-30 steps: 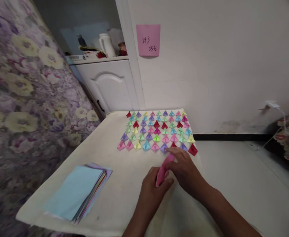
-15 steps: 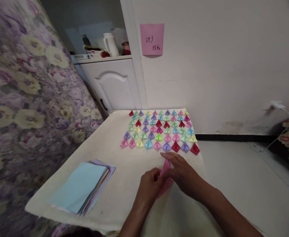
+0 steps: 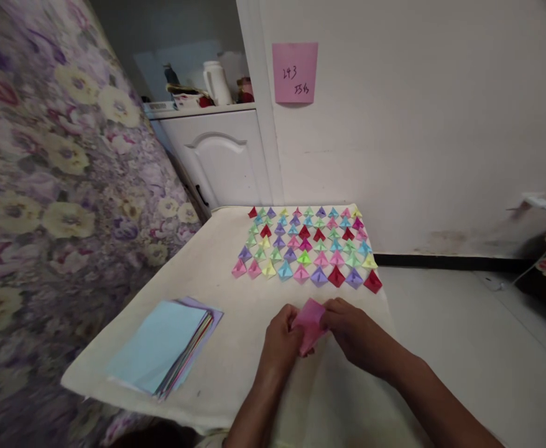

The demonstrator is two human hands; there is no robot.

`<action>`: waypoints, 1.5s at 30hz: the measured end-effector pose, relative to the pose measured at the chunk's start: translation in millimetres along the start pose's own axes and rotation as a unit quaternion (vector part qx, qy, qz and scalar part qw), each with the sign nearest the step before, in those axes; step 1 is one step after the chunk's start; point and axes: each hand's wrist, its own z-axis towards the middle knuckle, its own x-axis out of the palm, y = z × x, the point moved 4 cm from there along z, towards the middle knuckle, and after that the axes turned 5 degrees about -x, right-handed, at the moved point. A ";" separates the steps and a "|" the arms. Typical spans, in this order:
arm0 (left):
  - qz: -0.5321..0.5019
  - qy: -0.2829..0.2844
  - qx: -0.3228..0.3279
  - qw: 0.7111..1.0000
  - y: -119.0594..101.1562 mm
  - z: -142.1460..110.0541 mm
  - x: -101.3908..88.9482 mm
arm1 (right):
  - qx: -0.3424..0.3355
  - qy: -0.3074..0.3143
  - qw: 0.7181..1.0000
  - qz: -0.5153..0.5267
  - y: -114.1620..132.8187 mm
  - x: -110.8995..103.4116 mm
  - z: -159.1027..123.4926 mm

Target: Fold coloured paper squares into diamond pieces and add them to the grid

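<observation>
Pink folded paper [image 3: 311, 322], held over near part of cream-covered bench [image 3: 238, 348]. Your left hand [image 3: 280, 339] closed on its left side, thumb over its face; your right hand [image 3: 352, 330] pinches right edge, fingers curled. Beyond: rows of small multicoloured folded papers [image 3: 304, 257], far half of bench. To your left: stack of paper sheets [image 3: 165, 341], light-blue one uppermost, lilac edge showing behind. Pink note [image 3: 295, 73] on wall [image 3: 417, 124] ahead.

A floral curtain [image 3: 68, 205] hangs at left beside a white cabinet door [image 3: 229, 165] with a raised arched panel; the off-white wall [image 3: 417, 124], stained low down above its black baseboard [image 3: 441, 262], borders a pale floor [image 3: 454, 336] in dim, soft light
</observation>
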 end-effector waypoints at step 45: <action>-0.268 -0.002 -0.023 0.963 -7.8 -11.9 8.8 | 0.171 -0.217 0.898 0.341 -4.5 3.5 5.2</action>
